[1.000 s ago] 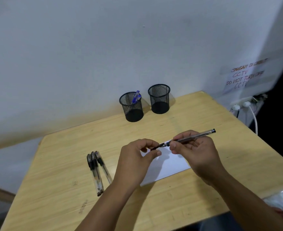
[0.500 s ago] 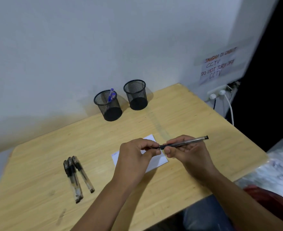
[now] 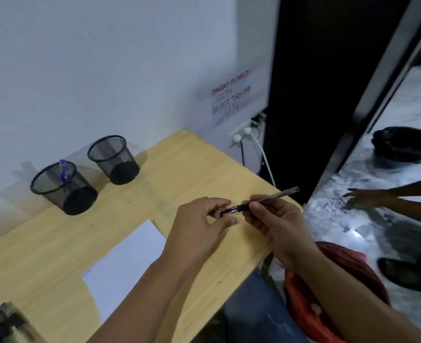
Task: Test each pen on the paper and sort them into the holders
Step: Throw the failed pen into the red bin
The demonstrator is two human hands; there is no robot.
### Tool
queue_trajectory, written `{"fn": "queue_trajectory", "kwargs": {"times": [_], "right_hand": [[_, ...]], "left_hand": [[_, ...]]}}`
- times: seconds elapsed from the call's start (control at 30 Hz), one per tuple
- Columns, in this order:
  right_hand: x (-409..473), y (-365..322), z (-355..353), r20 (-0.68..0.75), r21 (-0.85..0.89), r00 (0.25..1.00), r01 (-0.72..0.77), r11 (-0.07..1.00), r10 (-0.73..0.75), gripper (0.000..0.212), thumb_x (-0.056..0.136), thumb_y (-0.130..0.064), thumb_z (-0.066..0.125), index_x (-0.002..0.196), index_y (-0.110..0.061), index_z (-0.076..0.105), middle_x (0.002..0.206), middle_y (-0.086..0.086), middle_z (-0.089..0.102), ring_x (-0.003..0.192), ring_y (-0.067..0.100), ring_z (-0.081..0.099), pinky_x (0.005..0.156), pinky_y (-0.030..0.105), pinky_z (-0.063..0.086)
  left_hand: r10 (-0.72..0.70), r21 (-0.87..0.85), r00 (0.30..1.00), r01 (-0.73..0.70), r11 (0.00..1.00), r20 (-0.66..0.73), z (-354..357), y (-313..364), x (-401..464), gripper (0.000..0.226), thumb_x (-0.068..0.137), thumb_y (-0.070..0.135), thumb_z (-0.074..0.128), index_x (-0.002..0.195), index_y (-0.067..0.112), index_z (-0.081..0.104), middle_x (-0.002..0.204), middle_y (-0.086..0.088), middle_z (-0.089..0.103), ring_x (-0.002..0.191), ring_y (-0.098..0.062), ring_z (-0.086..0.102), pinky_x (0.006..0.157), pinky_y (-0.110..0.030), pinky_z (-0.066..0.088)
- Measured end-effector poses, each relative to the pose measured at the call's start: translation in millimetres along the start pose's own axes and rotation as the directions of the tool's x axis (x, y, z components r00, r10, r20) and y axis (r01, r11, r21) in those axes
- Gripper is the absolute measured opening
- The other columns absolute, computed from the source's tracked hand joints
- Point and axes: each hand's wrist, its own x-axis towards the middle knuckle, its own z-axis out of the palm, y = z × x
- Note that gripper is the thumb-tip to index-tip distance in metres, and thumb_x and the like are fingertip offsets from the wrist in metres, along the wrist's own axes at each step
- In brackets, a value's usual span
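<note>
My right hand [image 3: 276, 226] grips a clear black-ink pen [image 3: 271, 198] by its barrel, held level above the table's right side. My left hand [image 3: 202, 226] pinches the pen's cap end [image 3: 225, 211] between thumb and fingers. A white sheet of paper [image 3: 125, 263] lies on the wooden table [image 3: 192, 164], left of and partly under my left forearm. Two black mesh holders stand at the back: the left holder [image 3: 63, 186] has a blue pen [image 3: 64, 170] in it, the right holder [image 3: 114, 158] looks empty. Blurred loose pens [image 3: 5, 323] lie at the bottom left corner.
A wall socket [image 3: 241, 134] with plugged cables and a handwritten notice [image 3: 230, 99] sit on the wall past the table's far right corner. Another person's hand [image 3: 362, 198] and foot show on the floor at right. A red object [image 3: 328, 288] lies below my right arm.
The view has swung right, so table, holders and loose pens have slid left in frame. My hands still hold the pen at both ends, now right of the paper instead of over it.
</note>
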Motion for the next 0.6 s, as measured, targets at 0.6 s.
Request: {"fn": "queue_trajectory", "kwargs": {"times": [0.6], "right_hand": [[-41, 32, -220, -0.628, -0.038, 0.777, -0.078, 0.996, 0.037, 0.009, 0.090, 0.005, 0.062, 0.083, 0.000, 0.065, 0.075, 0.013, 0.065, 0.067, 0.020, 0.067, 0.069, 0.025, 0.061]], "left_hand": [[0.262, 0.445, 0.860, -0.461, 0.768, 0.438, 102, 2, 32, 0.083, 0.088, 0.070, 0.019, 0.154, 0.020, 0.026, 0.164, -0.001, 0.014, 0.151, -0.021, 0.005, 0.120, -0.034, 0.002]]}}
